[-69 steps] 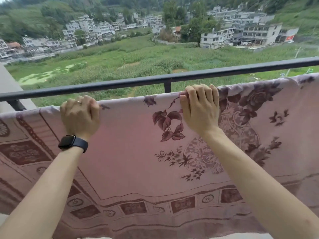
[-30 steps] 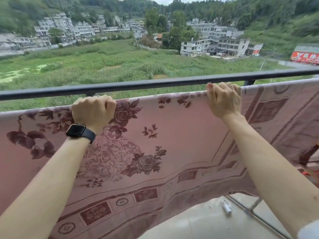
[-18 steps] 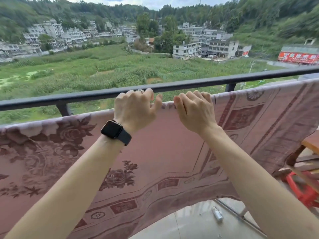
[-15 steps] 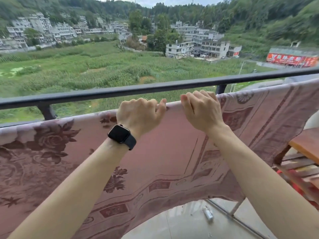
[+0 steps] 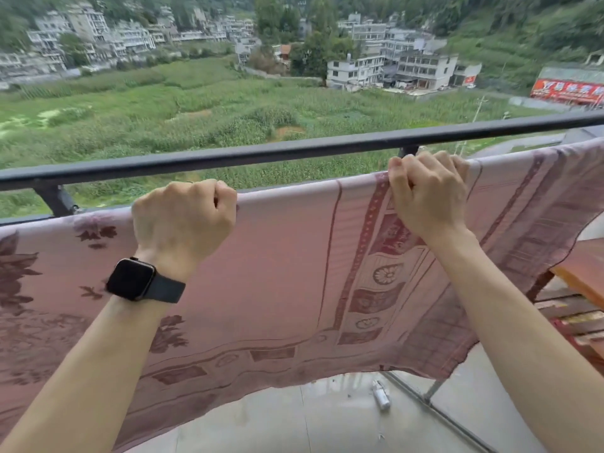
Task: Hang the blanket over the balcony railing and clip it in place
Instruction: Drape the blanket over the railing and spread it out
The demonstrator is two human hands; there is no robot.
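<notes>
A pink blanket point(image 5: 287, 276) with dark red flowers and a patterned border hangs across the view, its top edge lying just below the dark balcony railing point(image 5: 248, 156). My left hand point(image 5: 183, 220), with a black watch on the wrist, is closed on the top edge left of centre. My right hand point(image 5: 428, 194) grips the same edge further right, by the patterned border. The blanket's right end droops down toward the floor. No clip is in view.
A railing post point(image 5: 57, 201) stands at the left. On the right are a wooden table point(image 5: 585, 273) and a red frame beneath it. A small white bottle point(image 5: 380, 395) lies on the wet floor beside a metal bar point(image 5: 434, 410). Fields and buildings lie far below.
My view has shifted right along the blanket. My hands, close together half a second ago, are now spread apart along the top edge, both still gripping it.
</notes>
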